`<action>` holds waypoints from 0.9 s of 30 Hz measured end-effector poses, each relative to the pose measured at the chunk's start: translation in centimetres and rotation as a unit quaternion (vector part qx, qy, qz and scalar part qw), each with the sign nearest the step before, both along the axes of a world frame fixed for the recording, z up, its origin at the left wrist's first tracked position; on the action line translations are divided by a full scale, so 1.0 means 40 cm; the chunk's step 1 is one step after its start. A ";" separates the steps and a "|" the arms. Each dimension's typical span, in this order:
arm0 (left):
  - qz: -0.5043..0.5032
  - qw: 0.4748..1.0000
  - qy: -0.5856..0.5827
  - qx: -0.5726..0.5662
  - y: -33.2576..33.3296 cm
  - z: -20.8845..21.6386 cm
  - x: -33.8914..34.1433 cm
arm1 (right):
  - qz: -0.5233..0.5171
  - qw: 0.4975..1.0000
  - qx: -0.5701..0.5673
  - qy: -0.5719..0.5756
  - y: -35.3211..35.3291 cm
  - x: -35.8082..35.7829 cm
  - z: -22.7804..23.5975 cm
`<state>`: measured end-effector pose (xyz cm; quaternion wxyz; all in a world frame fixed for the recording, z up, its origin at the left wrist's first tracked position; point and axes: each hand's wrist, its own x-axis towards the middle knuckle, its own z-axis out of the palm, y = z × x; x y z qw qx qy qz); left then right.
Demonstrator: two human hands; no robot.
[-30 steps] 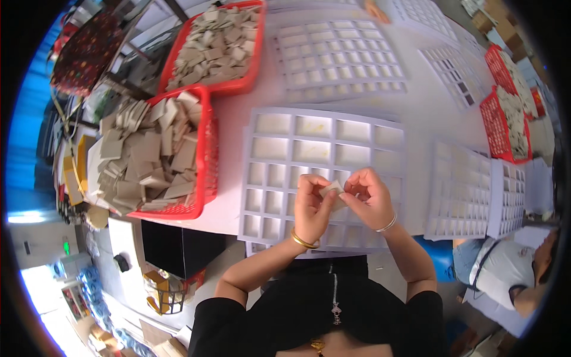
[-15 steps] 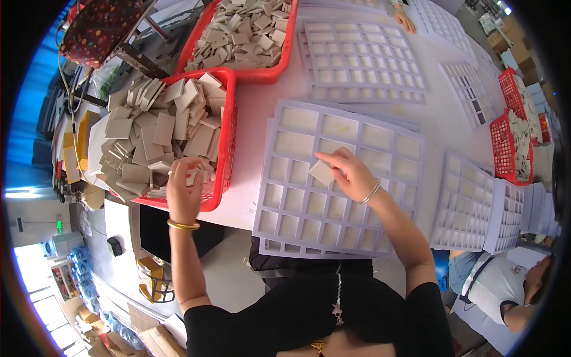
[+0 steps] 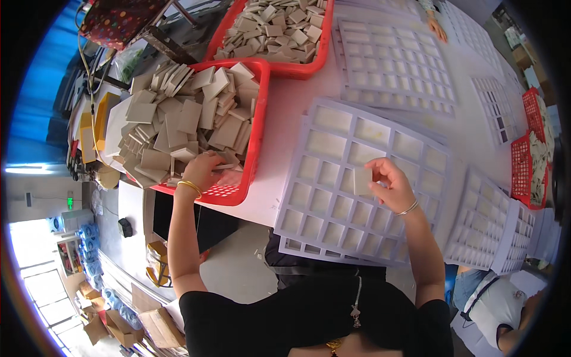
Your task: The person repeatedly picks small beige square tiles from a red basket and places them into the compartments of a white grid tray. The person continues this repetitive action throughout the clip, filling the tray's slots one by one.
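Between the thumb and fingers of my right hand [image 3: 391,185] is a beige square tile [image 3: 361,180], tilted above a white grid tray [image 3: 291,202]. This tray has rows of rectangular compartments, larger ones along its far side, and lies on another tray. My left hand [image 3: 201,171] is at the near side of a red plastic basket [image 3: 262,113] heaped with beige tiles [image 3: 178,119]. Its fingers are curled at a tile [image 3: 228,162] there, with the fingertips partly hidden.
A second red basket [image 3: 324,47] of tiles stands behind the first. More white grid trays [image 3: 398,65] lie on the white table [image 3: 279,143]. Red baskets [image 3: 523,160] are at the right. A co-worker's hand [image 3: 437,28] rests at the far side; another person [image 3: 496,303] is lower right.
The view has shifted, moving the scene rightward. My left hand has reached lower among the tiles. My right hand has turned its tile more upright above the tray.
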<state>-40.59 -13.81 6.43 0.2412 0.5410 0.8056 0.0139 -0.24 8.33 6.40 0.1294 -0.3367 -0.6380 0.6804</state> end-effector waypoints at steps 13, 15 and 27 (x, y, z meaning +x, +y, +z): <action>0.039 0.985 0.042 0.166 0.023 0.060 0.041 | -0.016 0.973 0.229 -0.034 -0.036 -0.028 -0.078; 0.107 0.952 -0.038 0.283 0.039 0.092 0.071 | -0.003 0.960 0.274 -0.057 -0.034 -0.034 -0.089; 0.141 0.857 -0.082 0.490 0.140 0.071 0.208 | 0.053 0.812 0.564 -0.140 -0.046 -0.065 -0.108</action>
